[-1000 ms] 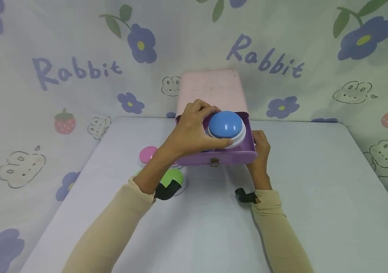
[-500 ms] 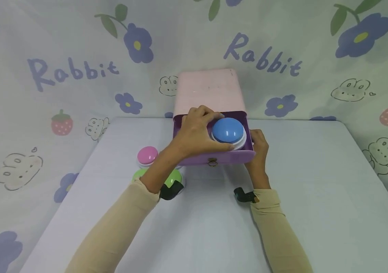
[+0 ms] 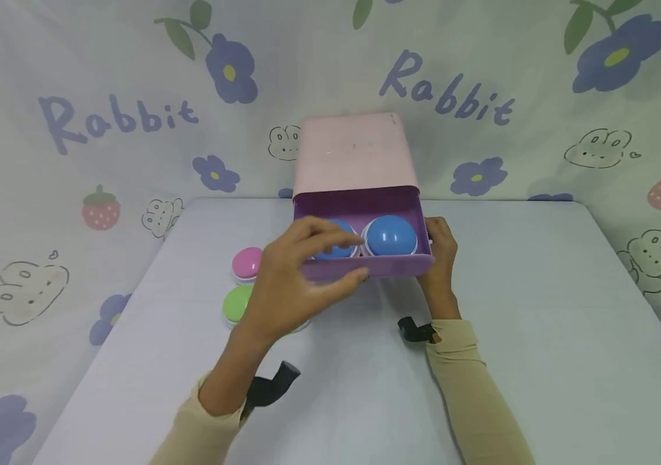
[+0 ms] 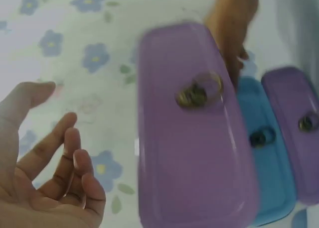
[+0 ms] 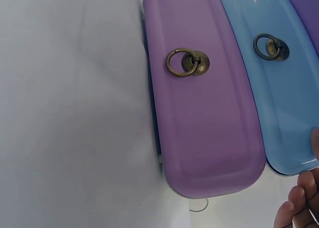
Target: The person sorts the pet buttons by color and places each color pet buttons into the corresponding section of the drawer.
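A small chest of drawers (image 3: 356,152) with a pink top stands at the back of the table, its top purple drawer (image 3: 400,266) pulled out. Inside it sit two blue dome-topped buttons on white bases: the right one (image 3: 390,235) in full sight, the left one (image 3: 336,248) partly behind my fingers. My left hand (image 3: 292,284) is in front of the drawer, thumb and fingers spread apart, holding nothing. My right hand (image 3: 441,255) grips the chest's right side; in the right wrist view its thumb (image 5: 315,143) is at the blue drawer's (image 5: 279,98) edge.
On the white table (image 3: 539,323), left of the chest, are a pink dome button (image 3: 246,263) and a green one (image 3: 236,303), with another white base (image 3: 303,325) partly behind my left hand. A patterned cloth (image 3: 330,64) hangs behind.
My left hand has lowered the right blue button into the drawer and let go, then drawn back left and toward me. My right hand has stayed at the chest's side.
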Motion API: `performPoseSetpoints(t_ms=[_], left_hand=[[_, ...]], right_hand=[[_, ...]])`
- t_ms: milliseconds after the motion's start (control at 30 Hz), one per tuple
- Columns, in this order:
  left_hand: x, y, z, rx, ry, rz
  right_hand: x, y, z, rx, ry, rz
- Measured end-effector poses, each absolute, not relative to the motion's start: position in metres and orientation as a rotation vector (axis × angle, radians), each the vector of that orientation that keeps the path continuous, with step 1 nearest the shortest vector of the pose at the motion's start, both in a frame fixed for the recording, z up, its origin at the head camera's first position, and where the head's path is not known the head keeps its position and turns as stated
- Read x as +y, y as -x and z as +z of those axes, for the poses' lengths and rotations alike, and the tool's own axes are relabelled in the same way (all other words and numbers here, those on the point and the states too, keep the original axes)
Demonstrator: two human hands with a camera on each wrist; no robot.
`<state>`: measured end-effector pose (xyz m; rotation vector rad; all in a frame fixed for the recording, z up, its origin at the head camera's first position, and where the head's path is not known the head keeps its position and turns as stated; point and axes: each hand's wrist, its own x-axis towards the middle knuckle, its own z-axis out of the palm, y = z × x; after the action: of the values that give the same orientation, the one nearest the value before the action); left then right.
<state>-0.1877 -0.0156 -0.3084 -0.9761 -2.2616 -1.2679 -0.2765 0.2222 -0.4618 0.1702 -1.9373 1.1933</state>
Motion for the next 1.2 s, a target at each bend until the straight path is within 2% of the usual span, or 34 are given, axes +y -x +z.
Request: performPoseSetpoints(t_ms=[167,333,533,733,1200], left_hand=[[-0.017,0.166,-0.338,-2.150,0.931,-1.314],[-0.010,0.166,-0.371,-2.193,0.808,-1.279],[0.000,0.165,-0.391,-2.235,0.670,-1.065],[0.007,0.171,-0.397,-2.167,0.654,-0.900],[0.001,0.181,-0.389,-2.190,0.611,-0.928]], right_hand=[[0.224,0.278,-0.456,-1.940,-0.167,1.176],[0.225,0.278,-0.455,-1.963,-0.150,1.152],[0.222,0.272,-0.461,-1.958,-0.123,1.150],[0.219,0.268,-0.461,-1.932,-0.120,1.153],[0.216,0.275,-0.461,-1.946,-0.156,1.179]])
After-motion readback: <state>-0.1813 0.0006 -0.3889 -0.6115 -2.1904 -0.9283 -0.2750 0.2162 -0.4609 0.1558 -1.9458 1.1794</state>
